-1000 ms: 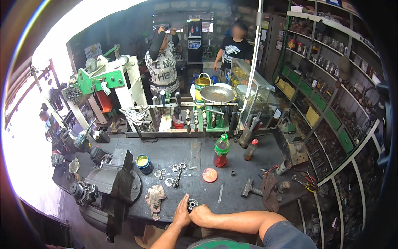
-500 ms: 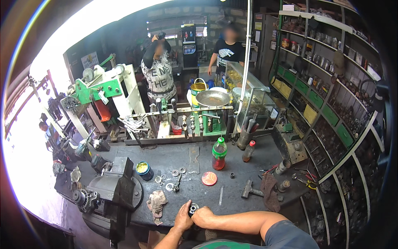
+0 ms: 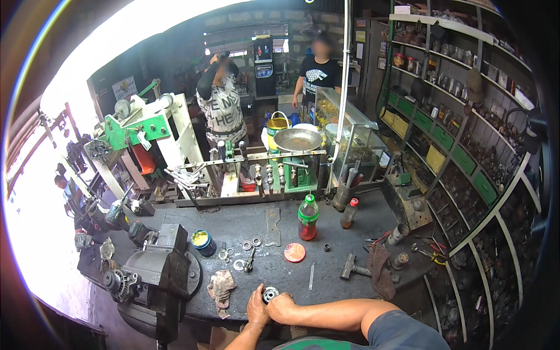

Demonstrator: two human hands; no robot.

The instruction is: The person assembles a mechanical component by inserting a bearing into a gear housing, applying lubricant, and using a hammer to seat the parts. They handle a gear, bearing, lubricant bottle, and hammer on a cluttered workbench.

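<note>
At the front edge of the dark workbench (image 3: 338, 242), my left hand (image 3: 256, 305) is wrapped round the left side of a round metal part (image 3: 270, 294). Its face shows concentric rings, like a bearing seat. My right hand (image 3: 282, 309) is closed against the part's right side, and those fingers are partly hidden. A crumpled rag (image 3: 221, 287) lies left of my hands. Beyond them are a small shaft-like metal piece (image 3: 249, 260), several metal rings (image 3: 239, 265), an open grease tub (image 3: 202, 240) and a round red lid (image 3: 294, 252).
A large bench vise (image 3: 169, 268) stands at the left. To the right lie a hammer (image 3: 353, 268) and a brown cloth (image 3: 380, 271). Two bottles, the larger with red liquid (image 3: 307, 221), stand farther back. Two people are behind the tool rack (image 3: 251, 156). Shelves line the right wall.
The round metal part has tipped so that more of its ringed face shows. Both hands have shifted slightly around it. My view has moved a little.
</note>
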